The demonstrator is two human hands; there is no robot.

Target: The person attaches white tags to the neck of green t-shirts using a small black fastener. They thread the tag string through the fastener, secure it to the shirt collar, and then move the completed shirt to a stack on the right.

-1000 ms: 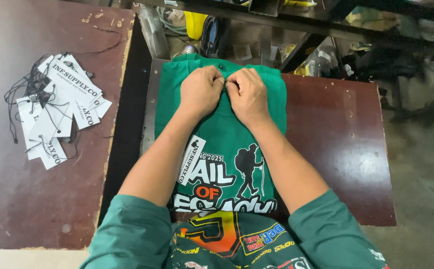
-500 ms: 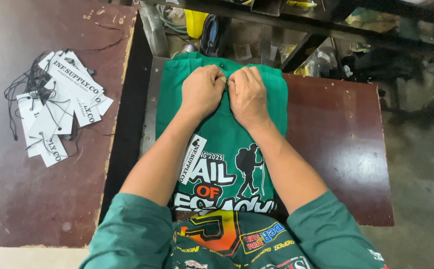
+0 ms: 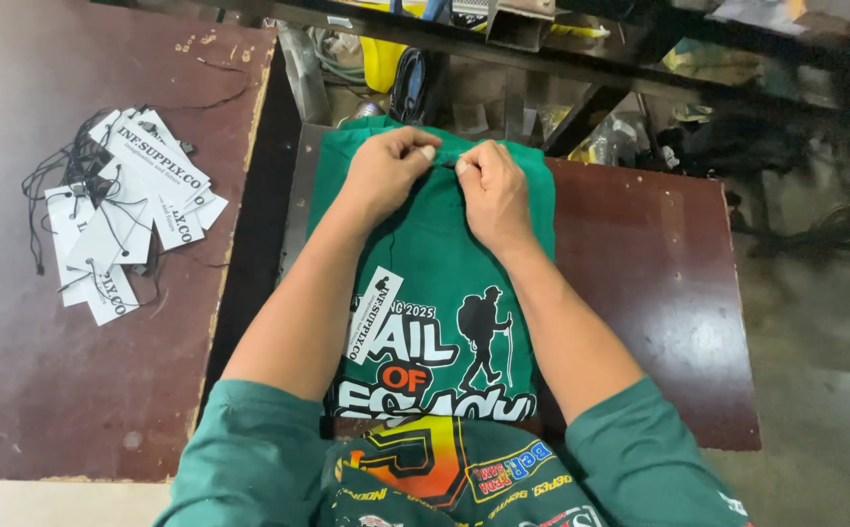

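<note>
Both hands have barely moved since half a second ago, just pinched in tighter. My left hand [image 3: 386, 176] and right hand [image 3: 491, 190] each nip the shirt [image 3: 444, 263] collar at its far edge, fingertips nearly touching. It lies flat on the red table [image 3: 659, 293], a tag [image 3: 374, 312] resting on it by my left forearm. More tags [image 3: 122, 210] pile on the left table. Print's lower part is hidden under my chest.

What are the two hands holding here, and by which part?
Both the left hand and the right hand pinch the green T-shirt at its far edge, near the neckline, fingertips almost meeting. Anything small held between the fingers cannot be told.
</note>
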